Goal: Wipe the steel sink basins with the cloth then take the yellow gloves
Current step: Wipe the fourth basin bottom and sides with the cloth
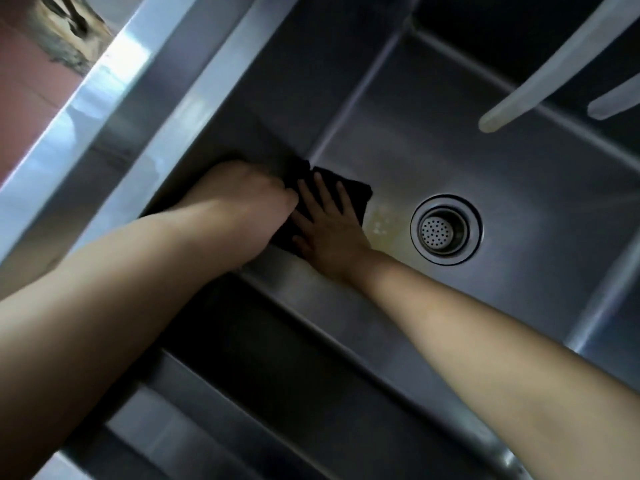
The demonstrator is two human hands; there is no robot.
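A dark cloth (353, 194) lies on the floor of the steel sink basin (519, 188), in its near left corner. My right hand (329, 223) presses flat on the cloth with straight, spread fingers. My left hand (249, 199) is beside it with curled fingers gripping the cloth's left edge against the basin wall. The round drain strainer (446, 229) sits just right of the cloth. A yellowish stain (382, 225) marks the floor between cloth and drain. No yellow gloves are in view.
Two pale translucent hose ends (540, 77) hang over the basin at the upper right. The steel rim (114, 109) runs along the left, with reddish floor (24, 91) beyond it. A second dark recess (263, 344) lies under my arms.
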